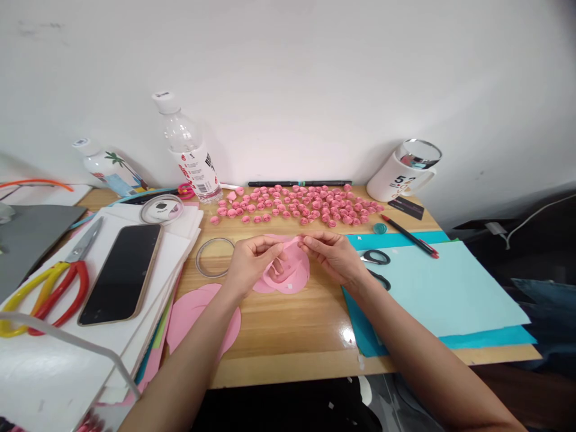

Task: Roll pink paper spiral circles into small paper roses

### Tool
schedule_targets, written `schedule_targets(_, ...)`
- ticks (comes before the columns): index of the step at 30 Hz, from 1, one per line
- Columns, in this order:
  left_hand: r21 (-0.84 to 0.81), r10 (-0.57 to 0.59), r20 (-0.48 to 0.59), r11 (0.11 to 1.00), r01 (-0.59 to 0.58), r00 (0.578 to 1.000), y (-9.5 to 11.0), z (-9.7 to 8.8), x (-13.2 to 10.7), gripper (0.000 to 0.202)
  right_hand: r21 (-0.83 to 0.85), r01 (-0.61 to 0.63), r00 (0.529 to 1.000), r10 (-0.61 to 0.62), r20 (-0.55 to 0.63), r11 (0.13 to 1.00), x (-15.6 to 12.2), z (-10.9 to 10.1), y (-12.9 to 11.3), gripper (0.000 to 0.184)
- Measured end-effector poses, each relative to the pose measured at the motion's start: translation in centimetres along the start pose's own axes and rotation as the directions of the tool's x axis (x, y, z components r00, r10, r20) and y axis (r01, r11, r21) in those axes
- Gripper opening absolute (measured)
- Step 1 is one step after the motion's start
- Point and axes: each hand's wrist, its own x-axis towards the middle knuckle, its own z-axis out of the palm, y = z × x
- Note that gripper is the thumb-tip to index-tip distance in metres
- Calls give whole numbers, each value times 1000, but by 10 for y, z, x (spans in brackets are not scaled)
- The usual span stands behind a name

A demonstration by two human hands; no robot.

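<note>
Both my hands pinch a pink paper strip (pixel 290 245) that curves between them over the middle of the desk. My left hand (pixel 256 258) grips the strip's left side with thumb and fingers. My right hand (pixel 330 252) pinches its right end between thumb and forefinger. Under the strip lies a pile of pink paper circles (pixel 297 281), partly covered by my left fingers. More pink paper circles (pixel 193 321) lie by my left forearm. Behind my hands, many small rolled pink paper roses (pixel 310 207) are spread along the back of the desk.
A roll of tape (pixel 198 259) lies left of my left hand. Farther left are a phone (pixel 123 270), red-yellow scissors (pixel 76 282) and a water bottle (pixel 191 156). Black-handled scissors (pixel 377 258) rest on blue paper (pixel 450 288) at right, near a pen (pixel 409 236) and a white mug (pixel 398 174).
</note>
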Motion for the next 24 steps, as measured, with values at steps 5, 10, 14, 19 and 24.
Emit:
schedule_targets(5, -5, -2, -6, 1000, 2, 1000, 3, 1, -1, 13, -10, 0, 1000, 0, 22, 1000, 0, 0, -2, 18)
schedule_targets(10, -9, -8, 5, 1000, 8, 1000, 1, 1, -1, 16, -7, 22, 1000, -22, -12, 1000, 1, 0, -2, 18)
schedule_targets(14, -5, -13, 21, 1000, 13, 1000, -1, 0, 0, 18, -19, 12, 1000, -12, -17, 1000, 0, -1, -2, 20)
schedule_targets(19, -27, -18, 12, 999, 18, 1000, -2, 0, 0, 18, -18, 20, 1000, -20, 4, 1000, -1, 0, -2, 20)
schedule_targets(24, -26, -20, 14, 999, 20, 1000, -1, 0, 0, 19, 11, 9, 1000, -9, -18, 1000, 1, -1, -1, 19)
